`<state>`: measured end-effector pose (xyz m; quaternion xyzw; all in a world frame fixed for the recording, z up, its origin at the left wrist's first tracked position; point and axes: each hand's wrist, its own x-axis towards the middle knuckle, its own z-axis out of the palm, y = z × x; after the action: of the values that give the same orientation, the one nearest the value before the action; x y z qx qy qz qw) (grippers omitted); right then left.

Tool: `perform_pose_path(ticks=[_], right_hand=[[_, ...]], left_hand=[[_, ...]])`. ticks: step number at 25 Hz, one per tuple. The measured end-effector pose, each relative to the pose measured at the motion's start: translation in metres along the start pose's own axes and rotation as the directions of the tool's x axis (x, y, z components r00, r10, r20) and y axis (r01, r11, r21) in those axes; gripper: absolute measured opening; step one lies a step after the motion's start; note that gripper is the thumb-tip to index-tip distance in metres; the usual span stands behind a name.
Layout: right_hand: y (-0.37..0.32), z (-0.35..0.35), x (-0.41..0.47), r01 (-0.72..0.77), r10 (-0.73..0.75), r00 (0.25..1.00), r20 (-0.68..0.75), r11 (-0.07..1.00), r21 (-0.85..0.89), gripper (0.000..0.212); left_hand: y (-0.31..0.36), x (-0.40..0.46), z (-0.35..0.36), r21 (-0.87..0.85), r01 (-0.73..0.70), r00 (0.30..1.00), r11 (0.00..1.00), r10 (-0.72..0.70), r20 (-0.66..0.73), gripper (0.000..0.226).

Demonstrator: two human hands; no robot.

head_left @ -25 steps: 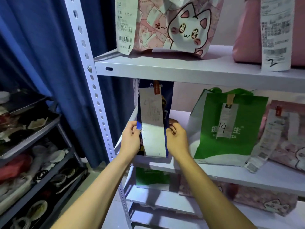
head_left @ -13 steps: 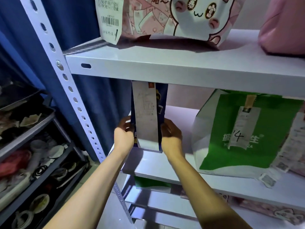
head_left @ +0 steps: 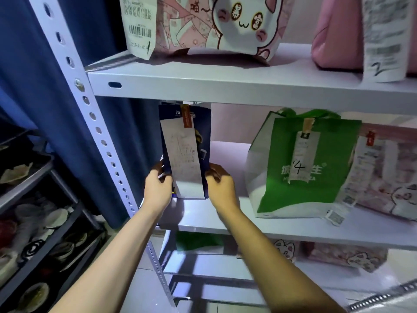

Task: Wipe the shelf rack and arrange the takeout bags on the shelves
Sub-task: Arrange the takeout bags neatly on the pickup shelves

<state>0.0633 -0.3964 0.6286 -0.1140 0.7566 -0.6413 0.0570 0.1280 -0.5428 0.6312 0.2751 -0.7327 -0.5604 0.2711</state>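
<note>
— Standing where, exactly, that dark blue bag [head_left: 204,141]?

— At the left end of the middle shelf [head_left: 293,229] of the white metal rack [head_left: 74,71], upright, its top close under the shelf above. A long receipt [head_left: 184,159] hangs down its front from an orange tag.

— And the hands?

— The left hand [head_left: 158,188] grips the bag's left edge low down, fingers curled round it; the right hand [head_left: 222,186] grips the right edge at the same height, fingers also curled. Whether the bag's base rests on the shelf cannot be told, since the receipt and hands cover it.

— What else sits on that surface?

— A green bag [head_left: 316,193] to the right, apart from the blue one, with a slip marked 14. Just beside it, a pink patterned bag [head_left: 392,177] at the frame's edge.

— Above?

— The upper shelf [head_left: 225,84] carries a pink cat bag [head_left: 225,26] and a plain pink bag [head_left: 334,41], each with a receipt.

— The room?

— A blue curtain [head_left: 33,98] hangs behind the rack's perforated post. A dark rack [head_left: 33,211] of dishes stands at left. Lower shelves hold more bags, partly hidden.
</note>
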Motion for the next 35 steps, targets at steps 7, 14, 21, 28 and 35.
perform_pose_path(ticks=[7, 14, 21, 28, 35], right_hand=[[-0.002, -0.037, -0.049, 0.027, -0.030, 0.997, -0.072, 0.999, -0.038, 0.031], [0.012, -0.111, -0.092, -0.015, 0.011, 0.964, -0.267, 1.000, -0.013, 0.031], [0.022, -0.203, -0.106, -0.095, 0.065, 0.882, -0.466, 0.995, -0.041, 0.048], [0.021, -0.260, -0.075, -0.152, 0.109, 0.967, -0.230, 0.972, -0.178, 0.064], [0.037, -0.280, -0.061, -0.092, 0.082, 0.995, -0.048, 0.958, -0.271, 0.058]], left_hand=[[0.009, -0.048, -0.008, 0.014, -0.072, 0.996, 0.997, 0.072, -0.053, 0.047], [0.011, -0.110, 0.048, -0.003, -0.123, 0.970, 0.992, 0.121, 0.211, 0.039], [0.019, -0.155, 0.117, 0.006, -0.112, 0.866, 0.994, 0.095, 0.490, 0.043], [0.042, -0.167, 0.164, 0.013, -0.070, 0.909, 0.997, 0.059, 0.412, 0.052], [0.052, -0.174, 0.182, 0.053, 0.022, 0.957, 0.998, -0.037, 0.287, 0.046]])
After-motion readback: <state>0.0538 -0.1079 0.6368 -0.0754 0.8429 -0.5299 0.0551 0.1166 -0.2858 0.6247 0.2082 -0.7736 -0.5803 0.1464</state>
